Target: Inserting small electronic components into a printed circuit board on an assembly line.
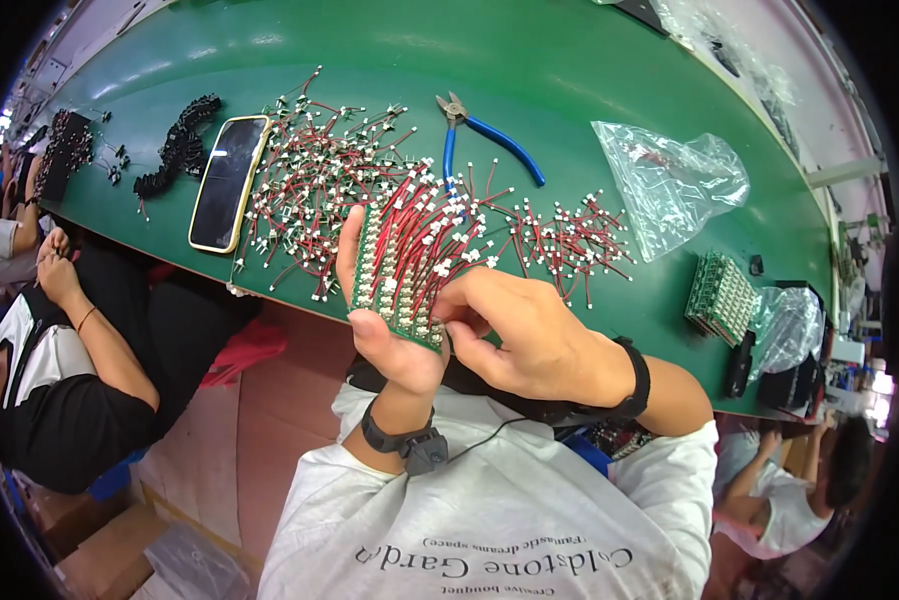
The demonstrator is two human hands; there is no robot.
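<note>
Left fingers (350, 248) clasp a circuit board (394, 290), long rows (367, 262) forward—right fingers (467, 288), hold unclear.

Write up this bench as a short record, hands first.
Left hand: holds board
Right hand: fingers at board's near edge; pinch hidden
Board: green, white connectors, red wires rising
Loose wires: larger heap left, smaller heap right
Pliers: beyond board, blue handles spread
Phone: left of larger heap, screen dark
Bag: clear, right of pliers
Board stack: far right on bench
</note>
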